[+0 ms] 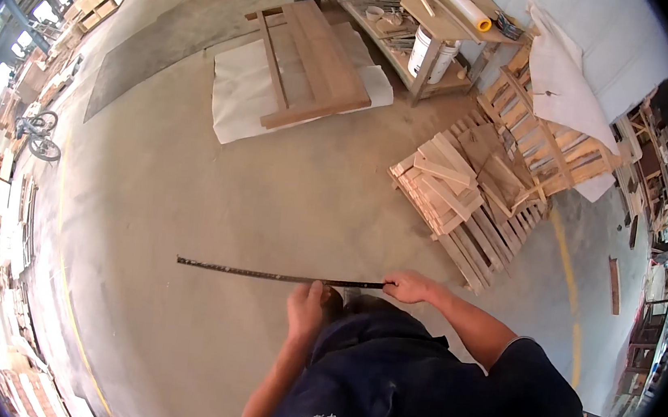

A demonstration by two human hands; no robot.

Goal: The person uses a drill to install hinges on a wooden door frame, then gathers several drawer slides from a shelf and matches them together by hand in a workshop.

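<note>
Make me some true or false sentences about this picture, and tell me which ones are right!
1. The right hand grips one end of a long black strip. True.
2. The strip is curled into a circle. False: it is nearly straight.
3. A bicycle shows on the left side of the picture. True.
4. The wooden panel is standing upright. False: it lies flat on a white sheet.
5. The left hand is inside a bucket. False: it is at the strip.

The strip (250,272) is black, the shirt (445,387) navy, the floor lines (572,290) yellow
</note>
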